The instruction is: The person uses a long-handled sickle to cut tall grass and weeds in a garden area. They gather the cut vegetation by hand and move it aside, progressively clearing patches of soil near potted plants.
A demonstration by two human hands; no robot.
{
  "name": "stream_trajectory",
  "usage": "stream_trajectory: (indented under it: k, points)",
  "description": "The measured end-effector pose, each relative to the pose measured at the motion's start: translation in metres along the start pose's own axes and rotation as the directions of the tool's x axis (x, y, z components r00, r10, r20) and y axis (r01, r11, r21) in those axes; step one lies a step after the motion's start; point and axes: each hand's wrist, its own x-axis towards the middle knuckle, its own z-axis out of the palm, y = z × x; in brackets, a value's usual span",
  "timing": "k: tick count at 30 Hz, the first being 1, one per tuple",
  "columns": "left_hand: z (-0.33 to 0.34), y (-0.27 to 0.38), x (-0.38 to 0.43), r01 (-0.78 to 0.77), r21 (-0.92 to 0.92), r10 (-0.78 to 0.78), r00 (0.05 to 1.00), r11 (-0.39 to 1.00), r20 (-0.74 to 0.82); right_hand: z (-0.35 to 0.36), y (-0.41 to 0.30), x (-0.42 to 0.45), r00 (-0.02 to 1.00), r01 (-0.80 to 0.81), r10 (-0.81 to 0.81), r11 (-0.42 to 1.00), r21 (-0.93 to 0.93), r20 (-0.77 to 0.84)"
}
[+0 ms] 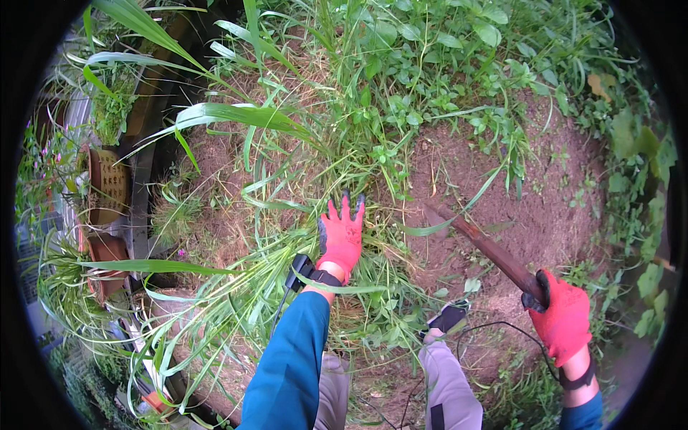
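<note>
My left hand (344,231), in a red work glove with dark fingertips, lies palm down over the grass with its fingers spread. Long green grass stalks (269,258) run under and beside it towards the lower left. My right hand (561,317), gloved the same way, is closed around the lower end of a brown wooden handle (497,255). That handle slants up and left to a metal blade (436,219) close to the bare soil. The blade is partly blurred into the ground, so its exact shape cannot be told.
Leafy weeds (408,102) grow thickly ahead, beside bare reddish soil (548,215). Potted plants stand left, in a tan pot with writing (109,185) and a brown pot (107,263), along a dark ledge (153,140). A black cable (505,323) loops near my right leg (449,376).
</note>
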Motion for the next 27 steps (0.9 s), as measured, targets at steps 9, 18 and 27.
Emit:
stream_trajectory:
  k: [9,18,27]
  points:
    - [0.027,-0.024,0.025,0.422,-0.251,-0.341,0.888,0.871,0.309,0.004,0.008,0.008,1.000,0.005,-0.005,0.999,-0.042,-0.009]
    - [0.027,-0.028,0.021,0.352,-0.209,-0.269,0.900,0.912,0.343,0.006,0.005,0.009,0.989,-0.133,0.133,0.991,0.005,0.070]
    - [0.022,-0.039,0.013,-0.115,0.101,0.083,0.957,0.988,0.279,-0.001,-0.008,0.011,0.987,-0.120,0.116,0.993,0.021,0.112]
